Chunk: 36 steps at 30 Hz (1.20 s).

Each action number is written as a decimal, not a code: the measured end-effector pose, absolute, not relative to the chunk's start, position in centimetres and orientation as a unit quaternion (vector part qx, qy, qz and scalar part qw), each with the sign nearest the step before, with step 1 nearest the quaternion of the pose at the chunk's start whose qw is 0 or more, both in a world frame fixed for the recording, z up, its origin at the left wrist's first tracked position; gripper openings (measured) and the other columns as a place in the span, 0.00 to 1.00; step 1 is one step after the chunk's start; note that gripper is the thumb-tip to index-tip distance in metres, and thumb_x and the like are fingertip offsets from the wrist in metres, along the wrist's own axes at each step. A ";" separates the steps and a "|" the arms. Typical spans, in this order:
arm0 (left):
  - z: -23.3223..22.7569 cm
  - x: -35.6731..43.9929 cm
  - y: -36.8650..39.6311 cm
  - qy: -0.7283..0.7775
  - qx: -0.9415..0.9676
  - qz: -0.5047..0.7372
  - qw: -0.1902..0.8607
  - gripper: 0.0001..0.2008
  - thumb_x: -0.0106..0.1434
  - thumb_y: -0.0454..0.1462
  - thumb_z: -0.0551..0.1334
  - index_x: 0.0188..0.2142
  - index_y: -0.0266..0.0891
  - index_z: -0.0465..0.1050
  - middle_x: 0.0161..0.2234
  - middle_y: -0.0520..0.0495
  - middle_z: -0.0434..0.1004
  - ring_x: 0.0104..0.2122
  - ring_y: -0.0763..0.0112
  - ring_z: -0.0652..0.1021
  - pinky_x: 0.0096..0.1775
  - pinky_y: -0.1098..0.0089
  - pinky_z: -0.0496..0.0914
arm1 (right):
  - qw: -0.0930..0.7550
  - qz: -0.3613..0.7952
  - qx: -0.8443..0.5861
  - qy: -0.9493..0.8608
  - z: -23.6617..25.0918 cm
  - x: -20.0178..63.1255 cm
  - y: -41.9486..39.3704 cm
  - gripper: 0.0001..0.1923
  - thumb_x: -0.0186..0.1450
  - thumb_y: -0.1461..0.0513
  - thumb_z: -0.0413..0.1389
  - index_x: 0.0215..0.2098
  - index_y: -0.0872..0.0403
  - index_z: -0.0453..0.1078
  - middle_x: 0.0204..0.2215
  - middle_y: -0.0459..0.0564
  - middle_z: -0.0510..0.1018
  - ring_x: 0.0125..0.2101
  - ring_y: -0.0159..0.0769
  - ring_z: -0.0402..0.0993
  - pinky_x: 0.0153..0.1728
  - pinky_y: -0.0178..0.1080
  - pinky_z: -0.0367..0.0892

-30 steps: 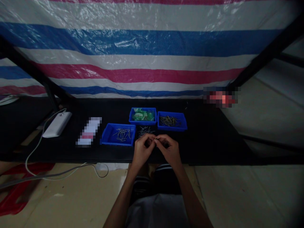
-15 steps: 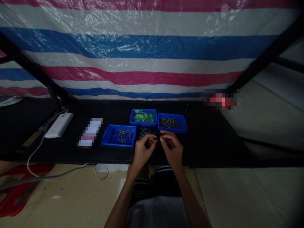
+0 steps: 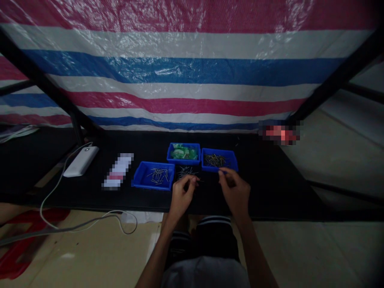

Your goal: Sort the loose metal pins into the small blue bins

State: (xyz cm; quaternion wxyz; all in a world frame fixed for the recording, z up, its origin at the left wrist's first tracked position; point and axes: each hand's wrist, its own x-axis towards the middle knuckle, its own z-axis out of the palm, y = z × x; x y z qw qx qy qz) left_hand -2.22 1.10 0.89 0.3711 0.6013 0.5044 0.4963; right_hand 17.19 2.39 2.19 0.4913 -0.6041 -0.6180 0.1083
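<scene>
Thin metal pins [image 3: 214, 161] lie in blue trays [image 3: 142, 176], suggesting work partway; left hand [image 3: 181, 195] pinches one, but I cannot tell whether curled right hand [image 3: 237, 193] does.

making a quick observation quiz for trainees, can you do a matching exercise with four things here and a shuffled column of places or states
Things
1. left hand
2. right hand
3. green packets
4. white device

Places or states
A. inside the middle blue tray
B. left of all the trays
C. nearest the rightmost blue tray
D. pinching a thin pin

Pairs: 1-D, 2-C, 3-A, 4-B
</scene>
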 end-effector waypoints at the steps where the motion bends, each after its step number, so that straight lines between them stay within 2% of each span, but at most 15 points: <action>1: 0.9 -2.2 1.1 0.506 0.599 0.497 0.371 0.15 0.74 0.44 0.58 0.38 0.39 0.80 0.31 0.48 0.81 0.34 0.66 0.80 0.38 0.70 0.71 | 0.462 0.120 -0.584 -0.656 1.5 16.7 1.9 0.10 0.71 0.56 0.58 0.44 0.50 0.79 0.26 0.46 0.80 0.24 0.33 0.74 0.29 0.36 0.68; 3: 0.9 -2.3 1.1 0.507 0.597 0.499 0.371 0.15 0.74 0.44 0.57 0.38 0.39 0.80 0.32 0.48 0.81 0.34 0.66 0.80 0.38 0.70 0.71 | 0.388 0.151 -0.548 -0.726 0.2 15.7 1.3 0.08 0.70 0.59 0.58 0.45 0.48 0.79 0.28 0.45 0.80 0.25 0.34 0.74 0.29 0.35 0.66; 6: 0.8 -2.3 1.2 0.504 0.596 0.500 0.374 0.15 0.74 0.44 0.57 0.40 0.39 0.79 0.32 0.48 0.81 0.34 0.66 0.80 0.38 0.70 0.71 | 0.325 0.166 -0.541 -0.758 -0.7 14.6 1.3 0.10 0.68 0.62 0.59 0.47 0.47 0.77 0.27 0.43 0.77 0.26 0.34 0.74 0.27 0.35 0.63; 11: 0.7 -2.3 1.2 0.506 0.597 0.492 0.380 0.15 0.74 0.45 0.58 0.40 0.40 0.79 0.31 0.48 0.80 0.33 0.67 0.79 0.37 0.70 0.71 | 0.291 0.181 -0.546 -0.764 -0.6 14.5 2.2 0.05 0.70 0.62 0.56 0.37 0.48 0.74 0.24 0.41 0.73 0.23 0.33 0.70 0.25 0.35 0.57; 18: 0.4 -2.1 1.2 0.517 0.582 0.509 0.368 0.11 0.71 0.42 0.63 0.49 0.41 0.75 0.31 0.51 0.80 0.31 0.70 0.78 0.35 0.72 0.70 | 0.385 0.240 -0.529 -0.718 -0.3 14.2 1.7 0.06 0.74 0.59 0.51 0.41 0.49 0.69 0.27 0.43 0.74 0.26 0.34 0.72 0.29 0.35 0.63; 22: 0.4 -2.1 1.1 0.498 0.607 0.509 0.353 0.07 0.69 0.39 0.65 0.44 0.41 0.79 0.36 0.48 0.82 0.35 0.68 0.80 0.38 0.71 0.72 | 0.411 0.265 -0.505 -0.711 0.0 13.3 1.5 0.06 0.74 0.60 0.50 0.43 0.49 0.68 0.31 0.45 0.78 0.29 0.35 0.75 0.32 0.35 0.65; 26: 0.4 -2.3 1.0 0.489 0.600 0.527 0.351 0.06 0.69 0.39 0.65 0.42 0.40 0.80 0.36 0.48 0.81 0.35 0.68 0.79 0.38 0.71 0.72 | 0.417 0.276 -0.504 -0.704 -0.1 13.0 1.5 0.07 0.73 0.61 0.51 0.47 0.49 0.70 0.34 0.46 0.79 0.32 0.36 0.76 0.35 0.36 0.68; 30: 0.7 -2.3 0.8 0.475 0.626 0.531 0.318 0.05 0.70 0.38 0.65 0.41 0.41 0.80 0.34 0.48 0.79 0.32 0.69 0.77 0.37 0.71 0.70 | 0.411 0.274 -0.489 -0.718 -0.1 13.1 1.6 0.07 0.71 0.63 0.54 0.41 0.50 0.74 0.33 0.48 0.78 0.31 0.36 0.75 0.35 0.36 0.68; 32: 0.8 -2.1 0.6 0.471 0.638 0.532 0.297 0.05 0.69 0.37 0.65 0.41 0.41 0.80 0.33 0.49 0.78 0.32 0.70 0.76 0.36 0.71 0.70 | 0.418 0.287 -0.474 -0.720 -0.1 13.2 1.7 0.09 0.71 0.64 0.54 0.40 0.50 0.76 0.36 0.49 0.79 0.35 0.37 0.76 0.38 0.37 0.70; 36: 0.8 -1.9 0.6 0.470 0.655 0.525 0.271 0.04 0.69 0.35 0.66 0.41 0.41 0.80 0.34 0.49 0.78 0.33 0.71 0.77 0.38 0.71 0.70 | 0.426 0.315 -0.457 -0.714 -0.2 13.3 1.7 0.13 0.71 0.67 0.53 0.44 0.49 0.79 0.41 0.50 0.80 0.42 0.39 0.78 0.46 0.38 0.71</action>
